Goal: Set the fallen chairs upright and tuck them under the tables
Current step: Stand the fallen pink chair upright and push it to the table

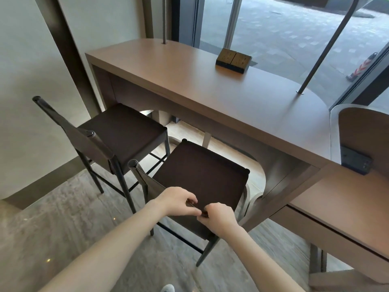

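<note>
Beside the table (pixel 210 91), both chairs stand upright. Left hand (pixel 179 200) and right hand (pixel 219 216) grip the near chair (pixel 202 175) backrest, fingers curled.

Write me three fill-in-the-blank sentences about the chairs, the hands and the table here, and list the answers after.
1. Both hands grip the top of the near chair's ____.
2. The number of dark chairs standing upright at the table is ____.
3. The far chair stands to the ____ of the near chair.

The left hand and right hand sit close together.

Missing words: backrest; two; left
</note>
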`<action>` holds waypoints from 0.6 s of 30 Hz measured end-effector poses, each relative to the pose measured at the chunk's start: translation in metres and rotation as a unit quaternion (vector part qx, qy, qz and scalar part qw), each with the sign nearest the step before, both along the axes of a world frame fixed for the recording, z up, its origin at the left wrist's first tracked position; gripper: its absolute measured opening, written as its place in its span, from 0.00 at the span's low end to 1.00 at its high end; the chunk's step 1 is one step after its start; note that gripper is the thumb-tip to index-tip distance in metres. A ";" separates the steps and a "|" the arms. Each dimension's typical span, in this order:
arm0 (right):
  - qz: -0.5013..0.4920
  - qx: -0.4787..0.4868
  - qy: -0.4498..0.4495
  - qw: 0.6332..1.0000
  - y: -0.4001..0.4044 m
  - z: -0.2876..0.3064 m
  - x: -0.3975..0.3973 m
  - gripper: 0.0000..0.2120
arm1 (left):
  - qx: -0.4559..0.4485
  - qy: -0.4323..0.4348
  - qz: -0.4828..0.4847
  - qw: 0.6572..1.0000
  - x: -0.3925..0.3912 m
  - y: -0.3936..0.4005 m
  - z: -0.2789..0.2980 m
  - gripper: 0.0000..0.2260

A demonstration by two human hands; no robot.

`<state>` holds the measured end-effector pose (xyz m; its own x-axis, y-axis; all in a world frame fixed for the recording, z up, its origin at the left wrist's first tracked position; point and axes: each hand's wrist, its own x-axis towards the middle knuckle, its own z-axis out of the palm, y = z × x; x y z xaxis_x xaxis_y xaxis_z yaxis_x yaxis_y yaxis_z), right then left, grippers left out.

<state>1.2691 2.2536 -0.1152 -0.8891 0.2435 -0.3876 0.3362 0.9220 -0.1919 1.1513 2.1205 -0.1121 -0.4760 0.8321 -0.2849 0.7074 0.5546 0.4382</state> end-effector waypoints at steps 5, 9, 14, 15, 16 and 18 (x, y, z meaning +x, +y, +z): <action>-0.307 -0.503 0.044 0.807 0.003 0.021 -0.017 0.23 | 0.248 -0.303 0.220 0.894 0.002 -0.002 0.007 0.17; -0.407 -0.601 0.203 0.657 0.007 0.026 -0.013 0.22 | 0.366 -0.409 0.330 0.768 -0.004 -0.011 0.030 0.24; -0.380 -0.608 0.340 0.609 0.027 0.075 -0.014 0.20 | 0.486 -0.394 0.410 0.664 -0.013 -0.039 0.073 0.22; -0.370 -0.609 0.351 0.607 0.031 0.084 -0.017 0.21 | 0.502 -0.384 0.423 0.649 -0.013 -0.045 0.078 0.21; -0.361 -0.612 0.357 0.607 0.033 0.091 -0.019 0.22 | 0.514 -0.374 0.437 0.636 -0.012 -0.051 0.081 0.21; -0.347 -0.612 0.354 0.616 0.031 0.099 -0.025 0.23 | 0.526 -0.356 0.464 0.617 -0.007 -0.064 0.084 0.20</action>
<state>1.2440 2.2851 -0.0161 -0.7865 0.5718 -0.2334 0.0005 -0.3773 -0.9261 1.1447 2.0564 -0.0278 -0.9528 0.1983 -0.2301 -0.2801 -0.2807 0.9180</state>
